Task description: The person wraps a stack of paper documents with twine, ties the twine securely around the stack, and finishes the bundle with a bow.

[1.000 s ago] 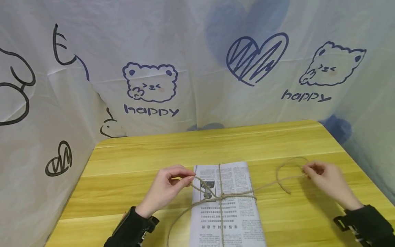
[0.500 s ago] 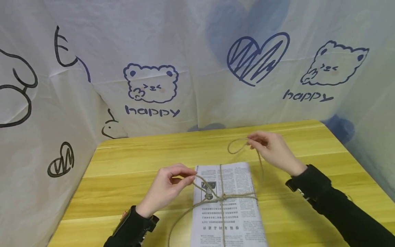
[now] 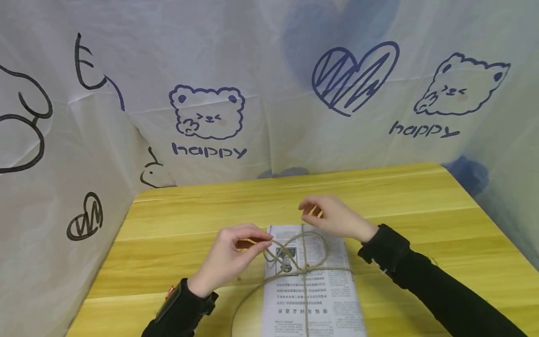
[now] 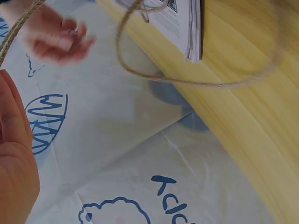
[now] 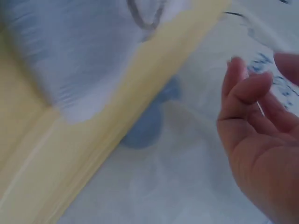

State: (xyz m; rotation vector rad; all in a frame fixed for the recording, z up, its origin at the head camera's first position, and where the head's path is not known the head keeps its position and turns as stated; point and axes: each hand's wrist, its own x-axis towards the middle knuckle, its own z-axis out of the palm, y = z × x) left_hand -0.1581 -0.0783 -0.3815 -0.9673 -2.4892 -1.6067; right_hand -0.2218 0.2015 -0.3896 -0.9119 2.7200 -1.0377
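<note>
head view bright, even, diffuse light; only soft faint shadows under the hands on the counter point(image 3: 177, 220), no glare. slight bowing at the frame edges. left wrist view sharp on the backdrop, near palm soft. right wrist view heavily motion-blurred and washed out throughout.
</note>
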